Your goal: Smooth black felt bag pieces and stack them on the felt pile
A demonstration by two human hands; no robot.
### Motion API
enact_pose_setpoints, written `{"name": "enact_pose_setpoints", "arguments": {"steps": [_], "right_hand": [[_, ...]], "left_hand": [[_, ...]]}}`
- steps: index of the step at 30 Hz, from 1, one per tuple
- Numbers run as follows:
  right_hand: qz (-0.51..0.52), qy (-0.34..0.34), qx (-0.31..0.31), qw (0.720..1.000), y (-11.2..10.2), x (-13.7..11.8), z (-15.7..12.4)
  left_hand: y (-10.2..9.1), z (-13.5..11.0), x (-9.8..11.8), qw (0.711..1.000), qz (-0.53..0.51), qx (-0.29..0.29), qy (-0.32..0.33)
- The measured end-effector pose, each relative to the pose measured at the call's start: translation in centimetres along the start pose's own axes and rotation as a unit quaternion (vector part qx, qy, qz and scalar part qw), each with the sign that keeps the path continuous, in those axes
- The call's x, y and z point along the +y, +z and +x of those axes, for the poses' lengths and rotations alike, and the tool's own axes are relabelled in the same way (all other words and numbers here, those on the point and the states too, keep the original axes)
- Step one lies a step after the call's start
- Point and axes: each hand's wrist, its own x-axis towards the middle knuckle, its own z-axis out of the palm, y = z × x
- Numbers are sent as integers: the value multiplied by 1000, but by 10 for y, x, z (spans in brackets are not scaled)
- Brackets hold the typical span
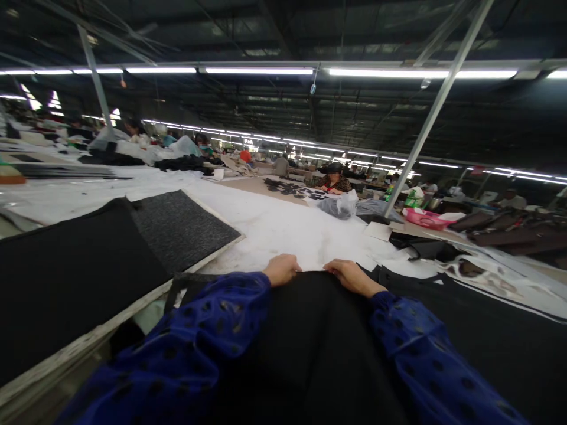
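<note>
Black fabric: the black fabric (pixel 319 342) lay across the near edge of the white table (pixel 274 227), running from the person's lap up to both hands, with its far hem straight across between them.
Left hand: the left hand (pixel 282 270) rested on the far hem of the cloth, fingers curled down over the edge and closed on it; the thumb side faced the middle.
Right hand: the right hand (pixel 352 276) lay on the same hem just beside the left, fingers bent and pressed together on the cloth, gripping its edge.
Sleeves: both arms wore blue sleeves (pixel 199 342) of a sheer stuff with dark dots, reaching to the wrists.
Left of the hands: a dark grey textured sheet (pixel 183 227) and a larger black sheet (pixel 75 277) lay flat on a raised board, near the left arm.
Right of the hands: more black cloth with a white stripe (pixel 500 330) spread to the right, touching the held piece.
Farther on the table: a clear plastic bag (pixel 340 205) and a pink basket (pixel 426 219) stood well apart from the hands.
Background: a seated person (pixel 335 179) worked at the far end of the table; others sat further off under rows of strip lights (pixel 259 70).
</note>
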Motion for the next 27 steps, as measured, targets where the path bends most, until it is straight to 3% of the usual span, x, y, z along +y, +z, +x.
{"name": "enact_pose_setpoints", "arguments": {"steps": [4, 10, 17, 22, 27], "right_hand": [[-14, 6, -23, 1000, -3, -5, -1], [-82, -9, -111, 990, -14, -23, -1], [-169, -15, -180, 969, -20, -41, 7], [-167, -54, -175, 969, -19, -58, 19], [-159, -42, -180, 970, -19, -79, 18]], "left_hand": [[-4, -26, -18, 999, 13, 24, 36], [-5, -38, -15, 987, 94, 44, 123], [-8, -49, -22, 990, 84, 53, 99], [-5, -52, -23, 985, 111, 73, 113], [-4, -51, -21, 979, 131, 83, 132]]}}
